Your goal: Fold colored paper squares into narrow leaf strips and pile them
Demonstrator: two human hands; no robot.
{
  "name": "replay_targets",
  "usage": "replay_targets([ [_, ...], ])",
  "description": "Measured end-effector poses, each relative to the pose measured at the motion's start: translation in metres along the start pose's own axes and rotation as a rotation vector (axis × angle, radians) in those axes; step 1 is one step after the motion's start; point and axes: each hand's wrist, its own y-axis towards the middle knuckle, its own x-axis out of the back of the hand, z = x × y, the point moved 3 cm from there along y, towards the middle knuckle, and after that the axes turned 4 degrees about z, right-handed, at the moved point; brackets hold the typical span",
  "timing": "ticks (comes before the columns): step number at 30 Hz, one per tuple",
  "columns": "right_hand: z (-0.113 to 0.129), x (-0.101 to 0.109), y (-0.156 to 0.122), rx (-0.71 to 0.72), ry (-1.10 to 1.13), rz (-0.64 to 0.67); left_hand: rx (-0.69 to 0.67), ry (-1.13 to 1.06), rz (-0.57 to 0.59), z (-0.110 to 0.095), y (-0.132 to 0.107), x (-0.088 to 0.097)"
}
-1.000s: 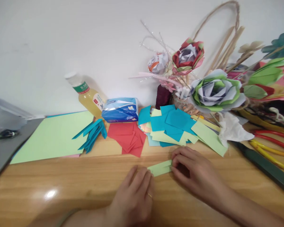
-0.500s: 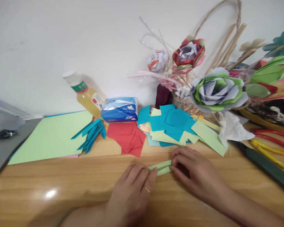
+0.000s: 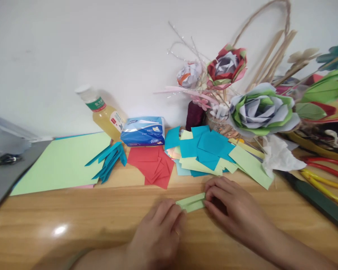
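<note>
A narrow folded strip of light green paper [image 3: 192, 202] is held low over the wooden table, with a lengthwise crease showing. My right hand [image 3: 228, 202] pinches its right end between thumb and fingers. At the left end, the closed fingers of my left hand [image 3: 162, 228] grip the paper; this hand is slightly blurred. Behind the strip lie red paper pieces [image 3: 154, 167] and a pile of teal paper squares [image 3: 207, 146] mixed with light green ones. Folded teal strips [image 3: 109, 159] are bunched farther left.
Light green sheets [image 3: 59, 165] lie at left beside a grey mat [image 3: 25, 161]. Along the wall stand a drink bottle [image 3: 105, 116], a blue tissue pack [image 3: 143, 131] and paper flowers [image 3: 263, 108]. Crumpled tissue [image 3: 280, 155] and yellow-and-red-handled tools [image 3: 323, 180] are at right.
My left fingers have shifted slightly left and down on the strip, uncovering more of its left end. My right hand keeps its pinch. The camera view has moved a little.
</note>
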Motion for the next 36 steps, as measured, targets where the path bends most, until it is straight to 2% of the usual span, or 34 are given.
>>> replay_targets([
  [5, 0.000, 0.000, 0.000, 0.005, -0.020, -0.012, -0.253, 0.157, 0.027, -0.005, -0.001, 0.005],
  [8, -0.001, 0.001, -0.004, 0.037, -0.088, -0.049, -0.280, 0.213, 0.040, -0.005, -0.003, 0.006],
  [10, 0.002, 0.004, -0.008, 0.134, -0.180, -0.110, -0.293, 0.230, 0.039, -0.005, -0.004, 0.005],
  [12, 0.008, 0.004, -0.012, 0.333, -0.291, -0.125, -0.307, 0.245, 0.054, -0.006, -0.005, 0.004],
  [14, 0.014, 0.001, -0.015, 0.488, -0.396, -0.059, -0.309, 0.257, 0.074, -0.006, -0.006, 0.003],
  [15, 0.016, -0.001, -0.016, 0.520, -0.434, 0.000, -0.305, 0.256, 0.076, -0.006, -0.006, 0.003],
  [17, 0.017, -0.003, -0.016, 0.487, -0.469, 0.103, -0.292, 0.254, 0.063, -0.007, -0.006, 0.004],
  [20, 0.018, -0.002, -0.017, 0.452, -0.468, 0.172, -0.282, 0.263, 0.041, -0.007, -0.006, 0.006],
  [29, 0.017, -0.003, -0.019, 0.467, -0.544, 0.242, -0.263, 0.262, 0.008, -0.006, -0.012, 0.007],
  [36, 0.014, -0.001, -0.019, 0.420, -0.405, 0.240, -0.307, 0.284, 0.019, -0.005, -0.014, 0.007],
])
